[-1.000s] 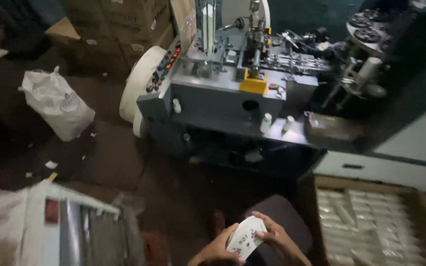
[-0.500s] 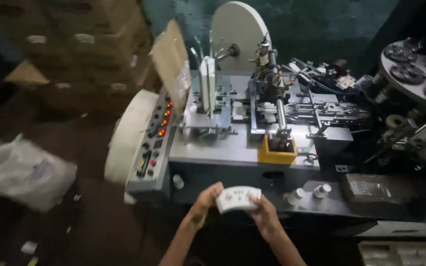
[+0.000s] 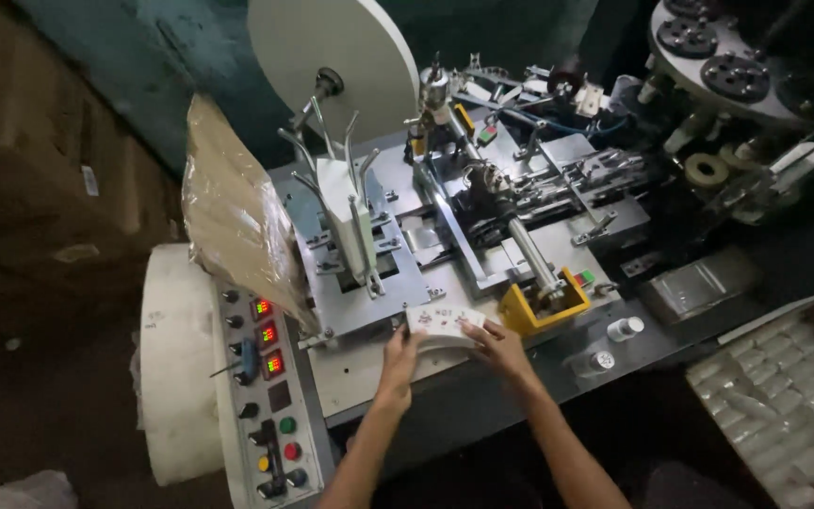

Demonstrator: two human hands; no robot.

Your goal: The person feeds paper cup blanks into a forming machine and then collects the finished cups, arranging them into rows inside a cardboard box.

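Both my hands hold a small stack of white printed paper blanks (image 3: 443, 321) over the grey deck of a forming machine (image 3: 369, 363). My left hand (image 3: 399, 356) grips the stack's left end and my right hand (image 3: 498, 345) grips its right end. Just beyond the stack stands an upright feeder of metal rods (image 3: 349, 212) holding more white blanks. A yellow bracket (image 3: 545, 308) sits right of my right hand.
A control panel (image 3: 266, 386) with red displays, knobs and coloured buttons faces left of my arms. A big white paper roll (image 3: 176, 363) stands beside it, another white disc (image 3: 332, 47) behind. A carton of white items (image 3: 784, 405) lies at the right. Two small jars (image 3: 624, 328) rest on the deck.
My view has swung up from the floor to the machine and closed in. Both hands have carried the paper stack forward onto the machine deck near the feeder.
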